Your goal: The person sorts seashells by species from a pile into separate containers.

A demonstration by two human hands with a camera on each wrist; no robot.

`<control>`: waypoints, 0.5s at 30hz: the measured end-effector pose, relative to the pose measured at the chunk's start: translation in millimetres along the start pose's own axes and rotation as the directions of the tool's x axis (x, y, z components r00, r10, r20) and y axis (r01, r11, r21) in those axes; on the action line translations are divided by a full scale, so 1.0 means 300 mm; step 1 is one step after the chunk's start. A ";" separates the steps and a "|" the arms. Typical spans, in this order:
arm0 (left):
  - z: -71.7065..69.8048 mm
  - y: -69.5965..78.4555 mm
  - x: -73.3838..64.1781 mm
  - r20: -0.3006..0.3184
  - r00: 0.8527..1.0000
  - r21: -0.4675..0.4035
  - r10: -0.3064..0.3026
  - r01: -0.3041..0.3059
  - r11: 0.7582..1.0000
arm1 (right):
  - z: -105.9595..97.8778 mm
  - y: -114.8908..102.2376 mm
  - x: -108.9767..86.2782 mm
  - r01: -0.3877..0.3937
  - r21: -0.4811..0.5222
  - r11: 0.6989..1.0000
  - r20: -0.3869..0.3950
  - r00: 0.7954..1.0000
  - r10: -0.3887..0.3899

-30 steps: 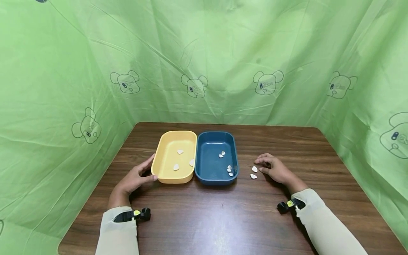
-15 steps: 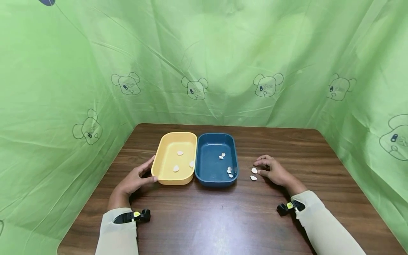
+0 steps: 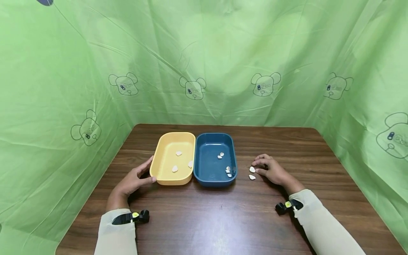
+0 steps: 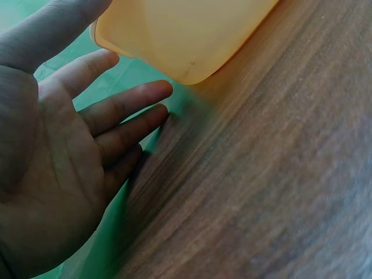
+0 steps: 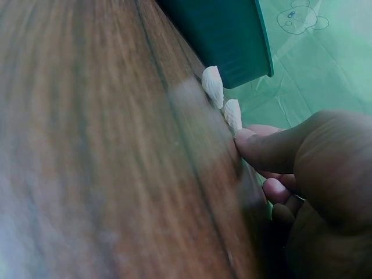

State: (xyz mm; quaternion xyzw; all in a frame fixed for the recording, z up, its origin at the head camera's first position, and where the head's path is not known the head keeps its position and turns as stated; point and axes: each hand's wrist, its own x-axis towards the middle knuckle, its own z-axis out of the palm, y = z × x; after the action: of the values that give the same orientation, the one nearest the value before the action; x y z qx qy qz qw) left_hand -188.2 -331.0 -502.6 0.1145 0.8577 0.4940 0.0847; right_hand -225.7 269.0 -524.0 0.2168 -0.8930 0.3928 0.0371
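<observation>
At the left, my left hand rests its thumb and index fingertip against the yellow tray. Its other fingers are spread out straight in the left wrist view. The tray contains several white shells, one of them near the middle. A blue tray stands right beside it with several smaller shells inside. On the table to its right lie two ridged white seashells. My right hand has its thumb tip right at the farther seashell, index finger just beyond it. The nearer seashell lies apart from the fingers.
The dark wooden table carries everything. Green cloth with bear-face prints hangs behind the table and along both sides. A black wrist camera is strapped over the left sleeve, another camera over the right.
My right hand has edged left, its thumb coming up to the farther seashell, which has shifted very slightly left. My left hand and both trays hold their places; the head view has shifted a little.
</observation>
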 end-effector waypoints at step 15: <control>-0.003 -0.004 0.002 0.000 1.000 0.003 -0.009 0.009 1.000 | -0.007 -0.012 0.004 0.000 -0.037 0.999 0.074 0.997 0.003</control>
State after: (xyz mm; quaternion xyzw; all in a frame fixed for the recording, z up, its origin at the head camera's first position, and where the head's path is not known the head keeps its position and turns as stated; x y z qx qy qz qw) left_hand -189.3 -332.2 -503.2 0.1109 0.8590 0.4922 0.0867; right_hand -225.4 268.0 -519.9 0.2298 -0.9011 0.3677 0.0077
